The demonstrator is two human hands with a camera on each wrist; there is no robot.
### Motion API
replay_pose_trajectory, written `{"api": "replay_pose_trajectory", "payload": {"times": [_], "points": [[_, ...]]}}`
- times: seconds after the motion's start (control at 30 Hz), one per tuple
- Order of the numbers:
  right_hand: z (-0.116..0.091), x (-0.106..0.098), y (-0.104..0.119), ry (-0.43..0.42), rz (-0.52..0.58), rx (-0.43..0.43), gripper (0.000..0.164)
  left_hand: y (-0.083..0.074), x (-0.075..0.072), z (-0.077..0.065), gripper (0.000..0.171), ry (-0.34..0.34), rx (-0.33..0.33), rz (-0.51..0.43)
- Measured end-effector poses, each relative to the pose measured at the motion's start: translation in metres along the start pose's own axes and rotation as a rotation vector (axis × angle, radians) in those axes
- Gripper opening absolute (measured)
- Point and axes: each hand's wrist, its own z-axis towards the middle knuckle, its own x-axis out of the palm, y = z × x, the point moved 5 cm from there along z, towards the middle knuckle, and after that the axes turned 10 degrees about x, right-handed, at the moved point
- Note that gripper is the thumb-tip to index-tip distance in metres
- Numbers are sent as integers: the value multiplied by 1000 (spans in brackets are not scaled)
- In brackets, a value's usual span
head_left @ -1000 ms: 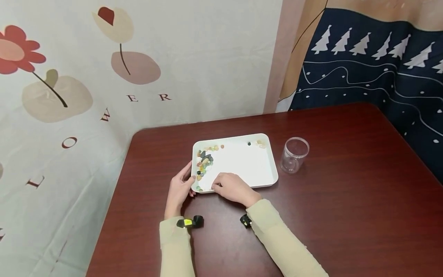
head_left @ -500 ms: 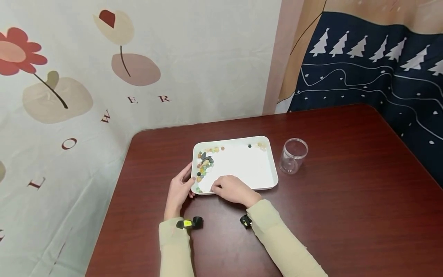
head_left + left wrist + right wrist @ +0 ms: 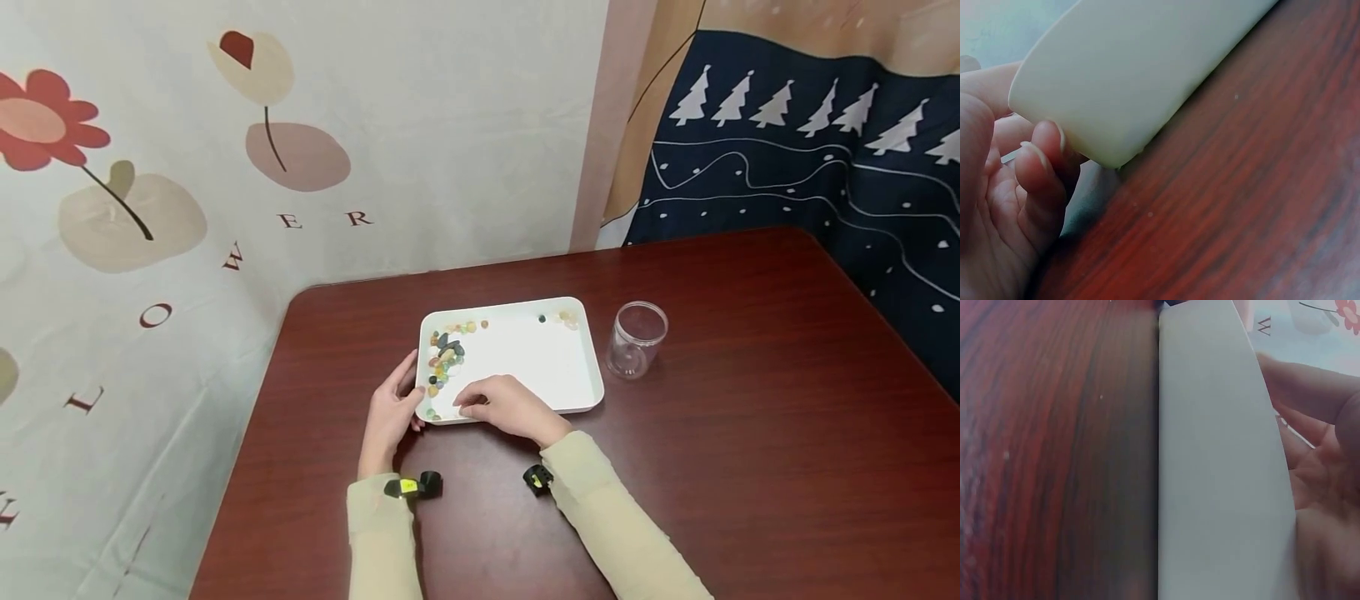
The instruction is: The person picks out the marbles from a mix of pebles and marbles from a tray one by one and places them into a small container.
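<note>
A white tray lies on the table, with colored pebbles gathered along its left side. At its front left corner, my left hand grips the tray, thumb at the rim and other fingers along the outer side. The left wrist view shows curled fingertips against the tray's outer wall. Over the tray's front edge reaches my right hand, its thumb and forefinger apart just inside, near small green pebbles. In the right wrist view the tray wall hides part of the right hand; no held pebble shows.
A clear jar stands on the table just right of the tray. One dark pebble and a few pale pebbles lie in the tray's far right corner. Behind the reddish-brown table hangs a printed cloth.
My right thumb and forefinger, closer together before, have spread apart inside the tray. The left hand keeps its hold on the corner. The head view has shifted slightly.
</note>
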Motion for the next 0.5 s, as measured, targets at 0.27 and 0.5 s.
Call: {"api": "replay_pose_trajectory", "payload": {"times": [0.27, 0.5], "points": [[-2, -14, -4, -113, 154, -18, 17, 0, 1, 0, 55, -2, -2, -2], [-13, -39, -2, -231, 196, -74, 14, 2, 1, 0, 55, -1, -14, -13]]}}
